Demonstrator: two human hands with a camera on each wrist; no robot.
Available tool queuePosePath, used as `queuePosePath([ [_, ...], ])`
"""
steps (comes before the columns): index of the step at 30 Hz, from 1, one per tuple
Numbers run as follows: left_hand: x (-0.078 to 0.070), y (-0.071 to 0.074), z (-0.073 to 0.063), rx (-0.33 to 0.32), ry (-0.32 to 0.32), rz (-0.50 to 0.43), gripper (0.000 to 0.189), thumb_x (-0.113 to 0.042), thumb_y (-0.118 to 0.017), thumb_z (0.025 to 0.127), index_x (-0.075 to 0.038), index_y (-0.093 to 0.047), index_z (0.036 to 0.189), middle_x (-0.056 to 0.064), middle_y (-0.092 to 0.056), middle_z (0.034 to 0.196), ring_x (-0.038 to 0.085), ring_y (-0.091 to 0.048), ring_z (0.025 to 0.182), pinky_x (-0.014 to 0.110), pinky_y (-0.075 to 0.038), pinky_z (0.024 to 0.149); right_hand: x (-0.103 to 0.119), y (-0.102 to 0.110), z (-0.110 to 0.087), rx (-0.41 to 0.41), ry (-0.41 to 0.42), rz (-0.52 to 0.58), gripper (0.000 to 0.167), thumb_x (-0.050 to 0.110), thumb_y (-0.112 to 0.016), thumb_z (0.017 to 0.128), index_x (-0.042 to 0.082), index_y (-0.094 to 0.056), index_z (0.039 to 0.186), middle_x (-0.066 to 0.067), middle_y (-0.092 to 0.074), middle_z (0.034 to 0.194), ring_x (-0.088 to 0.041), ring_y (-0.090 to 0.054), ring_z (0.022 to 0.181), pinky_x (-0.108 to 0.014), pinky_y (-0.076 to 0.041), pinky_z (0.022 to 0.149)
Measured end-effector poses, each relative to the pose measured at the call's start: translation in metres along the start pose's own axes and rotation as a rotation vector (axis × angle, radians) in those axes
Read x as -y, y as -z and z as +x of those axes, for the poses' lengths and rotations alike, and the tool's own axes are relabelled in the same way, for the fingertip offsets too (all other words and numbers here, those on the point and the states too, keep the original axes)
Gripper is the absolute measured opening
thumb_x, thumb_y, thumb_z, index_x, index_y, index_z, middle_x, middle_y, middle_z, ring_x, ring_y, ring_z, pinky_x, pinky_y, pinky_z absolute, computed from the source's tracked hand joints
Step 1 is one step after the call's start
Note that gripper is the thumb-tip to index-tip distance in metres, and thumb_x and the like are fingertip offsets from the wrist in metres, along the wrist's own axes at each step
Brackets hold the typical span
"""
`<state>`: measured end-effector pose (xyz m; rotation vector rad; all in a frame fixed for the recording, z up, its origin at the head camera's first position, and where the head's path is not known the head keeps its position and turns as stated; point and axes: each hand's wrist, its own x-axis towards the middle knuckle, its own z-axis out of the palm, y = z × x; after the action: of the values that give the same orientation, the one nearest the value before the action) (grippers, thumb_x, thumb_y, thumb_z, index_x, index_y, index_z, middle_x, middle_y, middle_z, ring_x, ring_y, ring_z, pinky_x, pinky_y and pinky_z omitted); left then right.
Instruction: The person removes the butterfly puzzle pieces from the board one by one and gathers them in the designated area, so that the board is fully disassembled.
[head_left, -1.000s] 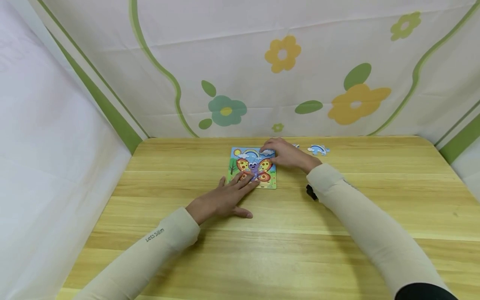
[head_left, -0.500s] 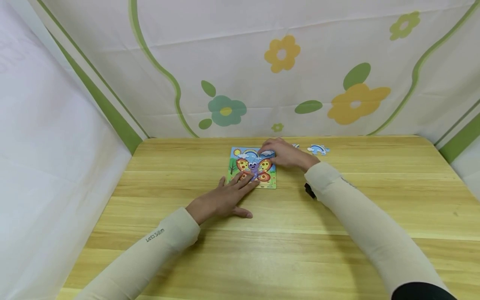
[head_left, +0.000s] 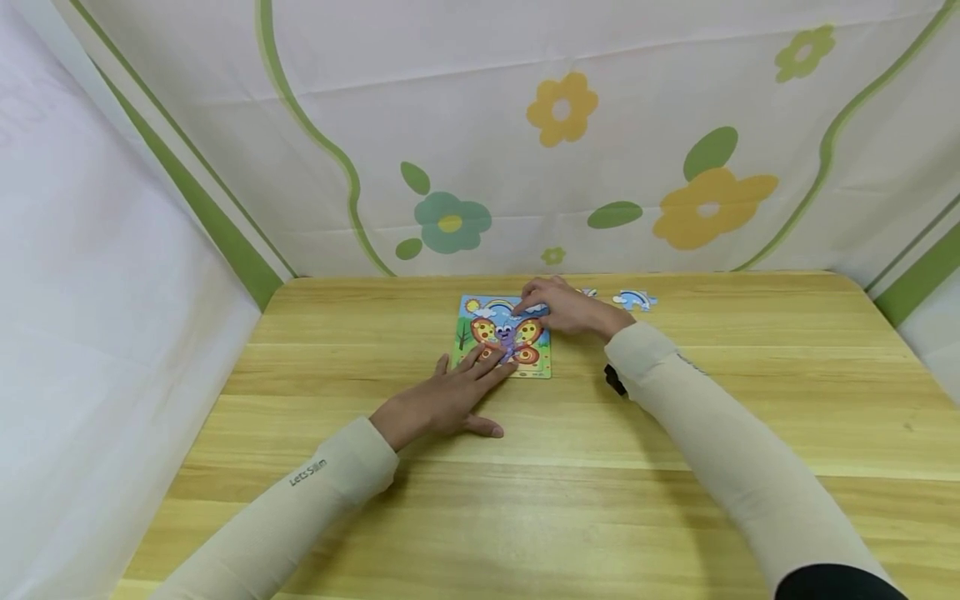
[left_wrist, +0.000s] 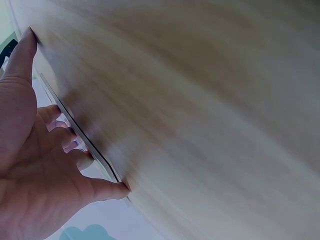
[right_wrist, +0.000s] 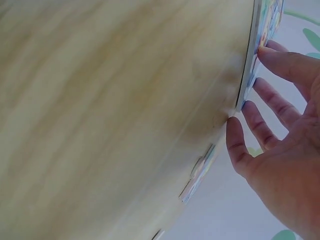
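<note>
A butterfly jigsaw puzzle [head_left: 464, 327] in a rectangular tray lies flat near the table's back edge. My left hand [head_left: 442, 402] rests on its lower part with fingers spread and extended, thumb on the wood. In the left wrist view, the fingertips of the left hand [left_wrist: 47, 165] meet the tray's edge. My right hand [head_left: 567, 305] reaches over the upper right corner, its fingertips on the picture. In the right wrist view, the right hand [right_wrist: 285, 155] has its thumb on the puzzle's face and other fingers at the edge. Its fingers hide part of the picture; I see no piece gripped.
To the right of the puzzle lies a loose rainbow puzzle piece [head_left: 635, 300]. Another loose piece [head_left: 588, 292] is partly hidden behind the right hand. A white floral cloth [head_left: 487, 108] rises behind the wooden table [head_left: 555, 517], and a pale cloth [head_left: 112, 300] hangs at left.
My right hand has shifted slightly left and toward me across the puzzle's upper right area. The left hand stays in place, and so do the loose pieces.
</note>
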<state>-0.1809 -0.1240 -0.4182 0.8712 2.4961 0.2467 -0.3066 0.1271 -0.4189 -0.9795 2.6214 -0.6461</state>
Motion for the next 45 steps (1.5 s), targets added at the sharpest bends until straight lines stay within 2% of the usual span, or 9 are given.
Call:
queuePosePath([
  [8,-0.0004,0.0002,-0.0013,-0.005,0.001,0.010,0.098,-0.063,-0.063,0.097,-0.030,-0.008,0.171,0.000,0.002,0.179,0.032,0.004,0.165,0.074,-0.007,0.125,-0.0013,-0.0010,0.0008,-0.010,0.021,-0.007,0.033,0.001,-0.065,0.099,0.012,-0.075,0.129,-0.023,-0.054,0.149,-0.045,-0.044,0.137,-0.062,-0.033,0.117],
  [20,-0.0019,0.0002,-0.0011,-0.005,-0.005,0.003,0.097,-0.062,-0.063,0.097,-0.029,-0.009,0.171,0.000,0.004,0.179,0.032,0.005,0.165,0.075,-0.007,0.124,-0.0011,-0.0013,-0.0001,0.010,-0.001,0.013,0.034,-0.001,-0.064,0.100,0.014,-0.074,0.128,-0.021,-0.052,0.151,-0.045,-0.040,0.141,-0.063,-0.033,0.119],
  [32,-0.0007,-0.0013,0.0004,-0.005,-0.003,0.012,0.097,-0.063,-0.062,0.098,-0.030,-0.008,0.171,0.000,0.004,0.179,0.032,0.005,0.165,0.074,-0.008,0.124,-0.0007,-0.0041,-0.0002,-0.026,0.012,0.006,0.031,0.000,-0.065,0.100,0.013,-0.074,0.126,-0.020,-0.054,0.150,-0.044,-0.042,0.140,-0.062,-0.034,0.119],
  [45,-0.0008,-0.0009,0.0000,-0.001,0.003,0.009,0.098,-0.062,-0.062,0.097,-0.030,-0.007,0.171,0.000,0.005,0.179,0.032,0.006,0.165,0.074,-0.007,0.125,0.0016,-0.0066,-0.0007,-0.050,0.046,-0.051,0.030,-0.002,-0.064,0.099,0.010,-0.074,0.125,-0.018,-0.059,0.147,-0.043,-0.046,0.138,-0.060,-0.035,0.118],
])
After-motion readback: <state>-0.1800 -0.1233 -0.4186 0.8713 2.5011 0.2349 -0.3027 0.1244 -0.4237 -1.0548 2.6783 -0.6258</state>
